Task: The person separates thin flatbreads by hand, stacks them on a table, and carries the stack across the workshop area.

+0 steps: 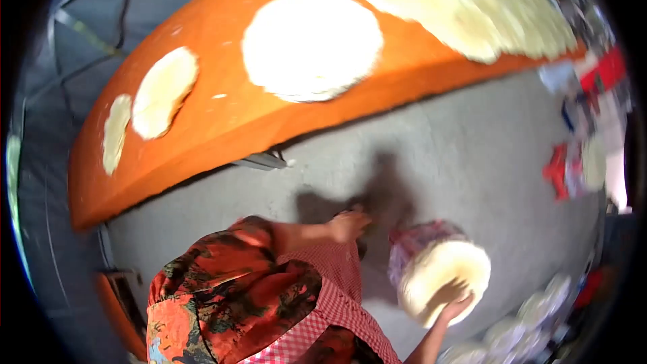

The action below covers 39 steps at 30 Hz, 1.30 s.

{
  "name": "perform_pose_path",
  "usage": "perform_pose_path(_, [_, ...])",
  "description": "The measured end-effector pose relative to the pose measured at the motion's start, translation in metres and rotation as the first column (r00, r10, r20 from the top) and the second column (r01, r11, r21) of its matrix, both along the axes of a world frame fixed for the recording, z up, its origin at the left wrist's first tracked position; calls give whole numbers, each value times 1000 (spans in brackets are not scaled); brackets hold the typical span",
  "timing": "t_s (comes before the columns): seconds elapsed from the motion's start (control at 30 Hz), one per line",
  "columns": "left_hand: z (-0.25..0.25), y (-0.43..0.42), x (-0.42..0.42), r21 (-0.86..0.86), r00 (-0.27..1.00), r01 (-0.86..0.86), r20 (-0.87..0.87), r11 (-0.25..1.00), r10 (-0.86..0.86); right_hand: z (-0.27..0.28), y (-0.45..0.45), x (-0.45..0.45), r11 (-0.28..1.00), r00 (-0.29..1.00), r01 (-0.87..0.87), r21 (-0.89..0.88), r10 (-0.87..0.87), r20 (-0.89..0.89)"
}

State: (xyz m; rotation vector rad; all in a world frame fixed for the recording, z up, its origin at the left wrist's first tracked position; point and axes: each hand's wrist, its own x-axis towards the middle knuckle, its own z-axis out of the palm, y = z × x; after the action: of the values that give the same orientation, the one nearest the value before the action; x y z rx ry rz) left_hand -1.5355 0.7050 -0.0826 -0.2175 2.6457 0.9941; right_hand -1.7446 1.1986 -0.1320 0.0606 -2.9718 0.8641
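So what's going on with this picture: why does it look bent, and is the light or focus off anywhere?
Head view: wide-lens bowing of the orange table, with black corners; glare bleaching the large round sheet; a shadow by the right hand on the pale disc, dark shadows on the floor; right-edge items smeared.

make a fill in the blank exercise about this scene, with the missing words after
The tabletop is ____ in colour. On it, ____ pale pieces lie apart from the overlapping sheets. The hand at the pale disc is the ____ one. The apron has small red and ____ squares.

Missing words: orange; three; right; white
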Motion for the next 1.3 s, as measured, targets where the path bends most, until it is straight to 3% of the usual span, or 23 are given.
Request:
perform_pose_path(0.03, [-1, -15, 55, 2, 963, -265, 55, 964, 265, 0, -27, 19, 991, 986, -125, -41, 129, 107])
perform_pose_path(0.07, [19, -33, 102, 83, 870, -473, 200, 877, 450, -38, -40, 39, 742, 942, -175, -648, 317, 109])
perform_pose_path(0.1, [22, -48, 156, 42, 856, -509, 123, 860, 501, 0, -96, 66, 869, 896, -238, -435, 369, 248])
perform_pose_path(0.13, [26, -63, 201, 45, 807, -586, 127, 809, 577, 33, -156, 97, 873, 850, -255, -416, 408, 333])
perform_pose_path(0.17, [24, -77, 240, 52, 753, -654, 139, 755, 643, 6, -180, 117, 832, 828, -416, -367, 513, 227])
perform_pose_path(0.2, [33, -86, 278, 106, 629, -776, 199, 622, 751, 39, -229, 143, 802, 740, -446, -398, 580, 341])
perform_pose_path(0.23, [42, -94, 311, 154, 495, -869, 268, 470, 827, 41, -261, 167, 795, 682, -498, -347, 606, 409])
perform_pose_path(0.27, [37, -103, 337, 173, 427, -903, 251, 394, 869, 15, -287, 190, 764, 590, -457, -456, 644, 488])
perform_pose_path(0.3, [32, -107, 363, 190, 347, -933, 245, 306, 905, 53, -339, 220, 734, 510, -577, -358, 666, 545])
perform_pose_path(0.33, [27, -111, 398, 201, 245, -959, 235, 199, 941, 51, -380, 252, 686, 449, -517, -512, 726, 520])
perform_pose_path(0.37, [1, -116, 437, 234, 418, -846, -265, 478, 869, 66, -421, 280, 651, 368, -544, -530, 752, 547])
perform_pose_path(0.4, [-24, -136, 480, 257, 320, -884, -280, 391, 905, 79, -473, 309, 604, 273, -572, -555, 778, 565])
perform_pose_path(0.5, [-22, -162, 563, 379, 58, -912, -254, 154, 966, 96, -598, 393, 350, 24, -676, -649, 890, 455])
perform_pose_path(0.57, [-21, -179, 601, 466, -73, -884, -220, 39, 973, 114, -679, 454, 30, -188, -755, -655, 947, 260])
perform_pose_path(0.63, [29, -232, 641, 557, -285, -785, 65, -272, 956, 161, -748, 510, -84, -279, -766, -638, 937, 211])
perform_pose_path(0.7, [88, -281, 664, 572, -405, -768, -87, -287, 910, 216, -806, 552, -163, -369, -783, -601, 899, 237])
perform_pose_path(0.87, [137, -357, 713, 804, -627, -461, 5, -377, 779, 264, -921, 626, -346, -520, -745, -571, 837, 172])
perform_pose_path(1.0, [172, -373, 736, 875, -618, -297, 128, -381, 776, 262, -1043, 719, -517, -598, -644, -564, 800, -50])
perform_pose_path(1.07, [183, -384, 756, 872, -583, -336, 106, -357, 806, 276, -1090, 784, -661, -599, -672, -334, 750, -280])
perform_pose_path(1.1, [175, -393, 775, 921, -549, -345, -41, -182, 835, 274, -1112, 818, -677, -626, -684, -272, 736, -258])
perform_pose_path(1.2, [178, -436, 827, 880, -602, -341, 65, -330, 796, 226, -1174, 904, -761, -723, -649, -4, 618, -309])
perform_pose_path(1.23, [181, -446, 842, 916, -603, -287, 55, -280, 796, 207, -1184, 925, -779, -757, -620, 95, 561, -335])
perform_pose_path(1.3, [169, -458, 875, 910, -545, -248, 152, -332, 824, 205, -1177, 952, -763, -792, -609, 214, 573, -211])
